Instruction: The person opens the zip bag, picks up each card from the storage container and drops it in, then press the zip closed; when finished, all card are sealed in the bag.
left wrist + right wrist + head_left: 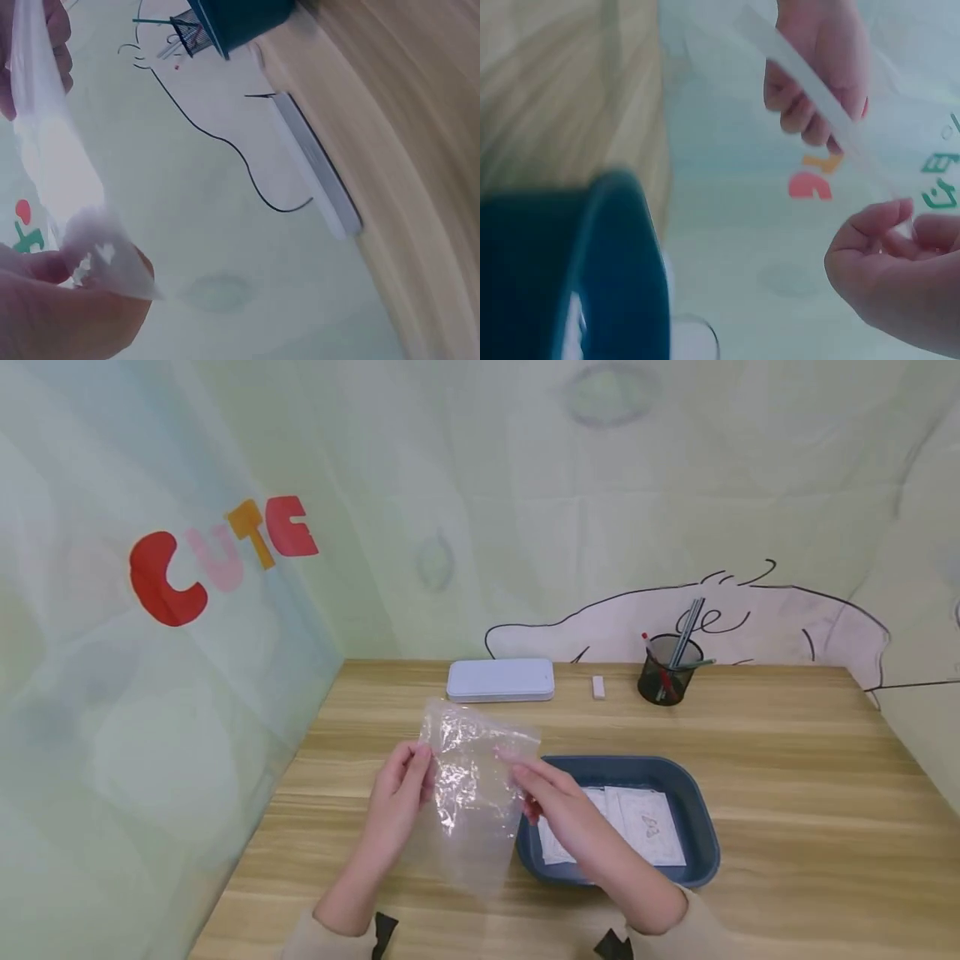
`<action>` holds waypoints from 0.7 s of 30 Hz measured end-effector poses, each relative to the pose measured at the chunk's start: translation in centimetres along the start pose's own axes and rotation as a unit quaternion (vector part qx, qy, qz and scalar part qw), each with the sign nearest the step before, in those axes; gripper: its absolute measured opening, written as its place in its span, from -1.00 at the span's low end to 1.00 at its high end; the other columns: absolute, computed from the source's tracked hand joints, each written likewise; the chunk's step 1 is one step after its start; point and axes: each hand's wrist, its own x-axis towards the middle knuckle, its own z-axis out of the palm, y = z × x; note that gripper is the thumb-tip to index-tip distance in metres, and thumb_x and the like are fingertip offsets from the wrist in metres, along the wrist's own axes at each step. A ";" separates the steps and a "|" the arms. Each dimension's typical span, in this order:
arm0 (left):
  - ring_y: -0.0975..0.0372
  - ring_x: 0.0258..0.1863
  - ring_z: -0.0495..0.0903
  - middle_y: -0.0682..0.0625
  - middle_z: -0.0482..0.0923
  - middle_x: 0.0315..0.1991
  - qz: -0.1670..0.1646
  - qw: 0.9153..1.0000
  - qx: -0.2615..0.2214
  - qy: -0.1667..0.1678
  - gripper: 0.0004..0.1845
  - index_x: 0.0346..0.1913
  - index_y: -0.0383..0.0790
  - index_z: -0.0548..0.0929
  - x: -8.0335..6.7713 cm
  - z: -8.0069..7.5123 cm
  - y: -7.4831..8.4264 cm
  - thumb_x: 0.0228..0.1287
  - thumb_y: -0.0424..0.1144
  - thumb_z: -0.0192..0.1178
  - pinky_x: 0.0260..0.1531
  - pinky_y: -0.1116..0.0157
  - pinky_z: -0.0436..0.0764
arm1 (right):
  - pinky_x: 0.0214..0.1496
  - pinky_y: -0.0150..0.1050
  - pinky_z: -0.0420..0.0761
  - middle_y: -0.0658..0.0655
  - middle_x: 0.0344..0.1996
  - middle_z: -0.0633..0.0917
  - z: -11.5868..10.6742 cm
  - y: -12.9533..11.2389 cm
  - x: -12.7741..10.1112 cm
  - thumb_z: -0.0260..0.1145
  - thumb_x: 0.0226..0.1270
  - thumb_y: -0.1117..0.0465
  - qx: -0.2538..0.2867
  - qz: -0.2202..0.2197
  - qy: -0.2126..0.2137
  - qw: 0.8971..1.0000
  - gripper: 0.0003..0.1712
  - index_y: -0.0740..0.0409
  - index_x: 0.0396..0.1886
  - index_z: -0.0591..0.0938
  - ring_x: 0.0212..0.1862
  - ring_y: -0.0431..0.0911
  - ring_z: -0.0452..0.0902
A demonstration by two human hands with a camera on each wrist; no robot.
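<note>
A clear plastic zip bag (468, 802) is held up above the table between both hands, its zip edge at the top. My left hand (397, 789) pinches the bag's left side between thumb and fingers. On the opposite side my right hand (558, 802) pinches it the same way. In the left wrist view the bag (60, 165) shines with glare, the left hand (75, 307) gripping its near edge. The right wrist view shows the bag (817, 97) almost edge-on, stretching from the left hand (825, 67) to the right hand (892, 262).
Partly under the right forearm stands a dark blue tray (705, 852) with white packets (648, 827) inside. Along the table's back are a pale case (500, 680), a small white eraser-like block (597, 687) and a black mesh pen cup (663, 681). Printed cloth (420, 510) hangs behind.
</note>
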 end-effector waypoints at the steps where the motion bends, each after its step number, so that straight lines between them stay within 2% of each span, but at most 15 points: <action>1: 0.23 -0.57 0.33 -0.11 0.35 -0.51 0.015 1.000 0.002 -0.003 -0.72 -0.21 -0.40 0.45 0.0 0.4 0.1 0.54 -0.21 -0.11 -0.59 0.43 0.35 | -0.22 -0.21 0.39 0.13 -0.39 0.46 -0.5 -0.1 -0.3 0.00 0.53 -0.01 -0.021 -0.003 0.006 1.000 -0.57 0.05 0.22 0.55 -0.33 -0.03 0.37; 3: 0.21 -0.56 0.34 -0.10 0.35 -0.52 0.044 0.999 0.014 -0.009 -0.73 -0.23 -0.35 0.46 0.1 1.0 0.3 0.54 -0.19 -0.09 -0.58 0.41 0.37 | -0.22 -0.18 0.41 0.12 -0.32 0.51 -1.5 -0.1 -0.9 0.03 0.51 -0.03 -0.054 -0.008 0.017 0.998 -0.59 0.01 0.19 0.57 -0.27 0.00 0.41; 7: 0.18 -0.55 0.35 -0.04 0.36 -0.53 0.102 0.993 0.060 -0.015 -0.75 -0.25 -0.23 0.49 0.4 1.9 0.7 0.52 -0.14 -0.06 -0.55 0.36 0.38 | -0.10 -0.11 0.54 0.04 0.02 0.58 -3.3 -0.1 -1.7 0.11 0.48 -0.03 -0.094 -0.050 0.028 0.994 -0.61 -0.10 0.21 0.56 -0.07 0.00 0.50; 10: 0.22 -0.53 0.35 0.05 0.36 -0.52 0.159 0.980 0.118 -0.024 -0.79 -0.24 -0.14 0.51 0.8 2.5 1.2 0.51 -0.12 -0.04 -0.52 0.32 0.39 | 0.01 -0.11 0.58 0.01 0.08 0.61 -4.7 -0.1 -2.1 0.12 0.48 0.02 -0.115 -0.098 0.046 0.988 -0.64 -0.06 0.18 0.57 0.02 -0.02 0.56; 12: 0.26 -0.50 0.35 0.11 0.37 -0.51 0.207 0.964 0.167 -0.030 -0.81 -0.26 -0.10 0.53 1.1 2.9 1.6 0.50 -0.13 -0.02 -0.45 0.29 0.38 | -0.03 -0.17 0.59 0.00 -0.01 0.65 -5.5 -0.4 -2.3 0.11 0.49 0.04 -0.139 -0.126 0.065 0.980 -0.67 -0.04 0.14 0.60 -0.02 -0.06 0.59; 16: 0.30 -0.42 0.38 0.19 0.41 -0.47 0.300 0.923 0.239 -0.041 -0.79 -0.30 -0.10 0.55 1.6 3.6 2.4 0.49 -0.14 -0.01 -0.33 0.24 0.31 | -0.24 -0.25 0.60 -0.13 -0.19 0.70 -6.5 -1.2 -2.7 0.17 0.46 0.07 -0.213 -0.172 0.100 0.957 -0.77 -0.09 -0.02 0.68 -0.21 -0.15 0.60; 19: 0.26 -0.33 0.40 0.19 0.47 -0.41 0.350 0.895 0.276 -0.031 -0.77 -0.31 -0.10 0.57 2.2 4.2 2.9 0.48 -0.12 -0.01 -0.29 0.21 0.26 | -0.39 -0.29 0.58 -0.18 -0.28 0.70 -7.1 -1.5 -2.9 0.26 0.39 0.12 -0.260 -0.191 0.111 0.940 -0.83 -0.10 -0.12 0.72 -0.33 -0.19 0.57; 21: 0.22 -0.25 0.42 0.16 0.52 -0.37 0.375 0.878 0.296 -0.016 -0.77 -0.30 -0.09 0.58 2.5 4.5 3.2 0.47 -0.10 -0.01 -0.26 0.18 0.26 | -0.45 -0.30 0.58 -0.19 -0.31 0.70 -7.2 -1.5 -3.0 0.31 0.34 0.13 -0.277 -0.193 0.111 0.935 -0.86 -0.08 -0.17 0.74 -0.36 -0.20 0.56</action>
